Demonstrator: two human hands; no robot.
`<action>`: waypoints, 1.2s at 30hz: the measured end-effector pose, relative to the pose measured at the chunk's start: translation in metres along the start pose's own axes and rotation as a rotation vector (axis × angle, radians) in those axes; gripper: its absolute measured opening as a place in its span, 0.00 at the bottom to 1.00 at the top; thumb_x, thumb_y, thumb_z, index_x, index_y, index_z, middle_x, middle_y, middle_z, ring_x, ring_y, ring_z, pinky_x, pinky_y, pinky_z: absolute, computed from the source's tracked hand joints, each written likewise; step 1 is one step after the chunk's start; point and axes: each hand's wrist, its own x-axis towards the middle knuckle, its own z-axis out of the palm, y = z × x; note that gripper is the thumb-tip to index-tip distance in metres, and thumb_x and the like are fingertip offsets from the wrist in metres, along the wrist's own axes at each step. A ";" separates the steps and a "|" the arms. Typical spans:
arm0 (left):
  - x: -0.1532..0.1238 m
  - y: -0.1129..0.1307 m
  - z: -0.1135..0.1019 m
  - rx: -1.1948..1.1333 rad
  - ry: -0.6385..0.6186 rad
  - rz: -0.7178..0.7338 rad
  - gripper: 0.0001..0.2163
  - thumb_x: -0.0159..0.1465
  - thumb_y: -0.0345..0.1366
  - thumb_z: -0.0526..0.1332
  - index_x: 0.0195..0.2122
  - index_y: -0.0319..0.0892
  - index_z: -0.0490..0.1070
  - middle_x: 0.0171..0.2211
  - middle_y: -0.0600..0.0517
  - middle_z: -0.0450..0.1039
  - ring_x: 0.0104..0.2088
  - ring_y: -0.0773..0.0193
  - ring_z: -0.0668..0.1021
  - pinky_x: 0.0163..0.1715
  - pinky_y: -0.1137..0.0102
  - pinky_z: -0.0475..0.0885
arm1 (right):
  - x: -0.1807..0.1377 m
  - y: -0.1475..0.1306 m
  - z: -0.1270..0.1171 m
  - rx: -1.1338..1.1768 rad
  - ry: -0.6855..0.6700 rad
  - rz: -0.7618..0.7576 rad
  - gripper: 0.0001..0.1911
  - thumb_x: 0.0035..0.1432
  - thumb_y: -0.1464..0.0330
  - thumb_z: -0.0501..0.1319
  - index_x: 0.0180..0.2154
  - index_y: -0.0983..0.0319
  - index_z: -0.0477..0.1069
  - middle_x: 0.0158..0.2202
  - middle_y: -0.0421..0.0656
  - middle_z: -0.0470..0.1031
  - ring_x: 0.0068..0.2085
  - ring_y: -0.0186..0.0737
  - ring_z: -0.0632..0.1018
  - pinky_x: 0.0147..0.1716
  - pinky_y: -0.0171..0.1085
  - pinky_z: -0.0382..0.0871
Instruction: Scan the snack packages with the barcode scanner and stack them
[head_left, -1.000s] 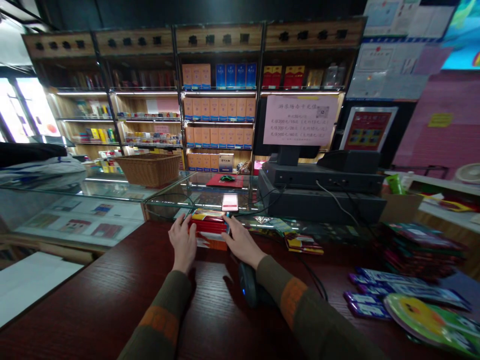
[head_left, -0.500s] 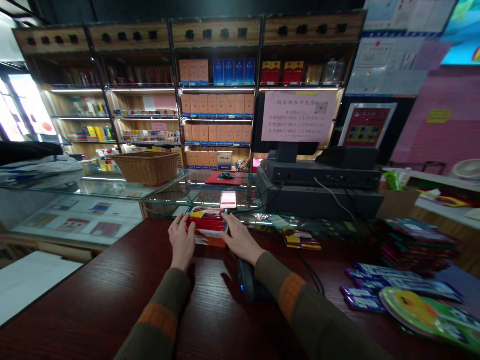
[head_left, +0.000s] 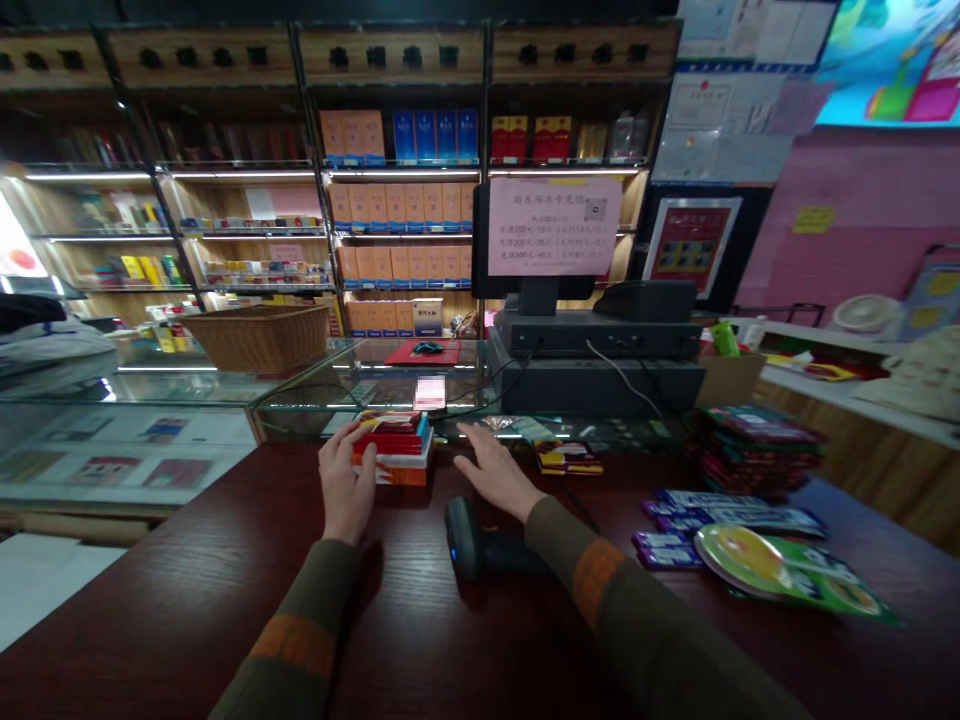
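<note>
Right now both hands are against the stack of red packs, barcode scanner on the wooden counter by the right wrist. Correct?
Not quite. The head view shows only the left hand touching the stack of red packs; the right hand lies open on the wooden counter, apart from it. The barcode scanner does lie by the right wrist.

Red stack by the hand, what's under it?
An orange-and-white box sits under the red stack, on the wooden counter. The left hand hides its left edge.
</note>
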 end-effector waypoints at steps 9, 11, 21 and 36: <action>0.001 0.043 0.016 -0.045 -0.123 0.185 0.12 0.69 0.40 0.55 0.44 0.45 0.77 0.52 0.46 0.73 0.55 0.54 0.73 0.60 0.54 0.65 | -0.033 0.041 -0.033 0.016 0.121 -0.007 0.31 0.62 0.70 0.57 0.66 0.63 0.60 0.67 0.53 0.63 0.69 0.47 0.61 0.69 0.51 0.53; 0.001 0.048 0.021 -0.046 -0.159 0.192 0.11 0.69 0.40 0.56 0.43 0.45 0.77 0.52 0.46 0.74 0.55 0.54 0.73 0.60 0.53 0.65 | -0.039 0.048 -0.039 0.022 0.151 -0.033 0.31 0.62 0.70 0.57 0.66 0.60 0.60 0.67 0.51 0.63 0.69 0.46 0.62 0.69 0.51 0.53; 0.009 0.090 0.048 -0.015 -0.419 0.272 0.11 0.68 0.38 0.56 0.44 0.48 0.77 0.54 0.48 0.73 0.56 0.53 0.72 0.58 0.52 0.66 | -0.066 0.098 -0.062 -0.014 0.223 0.118 0.29 0.62 0.66 0.57 0.64 0.62 0.62 0.65 0.53 0.66 0.66 0.49 0.65 0.66 0.52 0.58; -0.010 0.177 0.112 0.258 -0.876 0.283 0.15 0.63 0.39 0.61 0.51 0.50 0.75 0.63 0.47 0.66 0.63 0.48 0.66 0.61 0.51 0.62 | -0.095 0.145 -0.090 -0.115 0.247 0.360 0.29 0.61 0.67 0.59 0.63 0.64 0.62 0.63 0.54 0.67 0.65 0.51 0.68 0.63 0.51 0.62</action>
